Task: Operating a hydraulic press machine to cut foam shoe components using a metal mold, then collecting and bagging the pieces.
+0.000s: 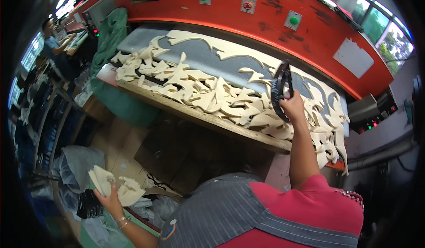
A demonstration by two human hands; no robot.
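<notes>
My left hand, low at the left, is closed on a small stack of cream foam pieces. More cream foam shows right beside its fingers; whether the hand holds that too I cannot tell. My right hand reaches over the machine bed and grips a black cutting die, a narrow looped frame held upright. Under and around the die lies a heap of cut foam scraps. Behind the heap, a foam sheet with curved cut-outs rests on the grey bed.
A red press beam with green and red buttons spans the back. The bed's wooden front edge runs before me. Green netting hangs at the left; plastic bags lie below. Another person works at the far left.
</notes>
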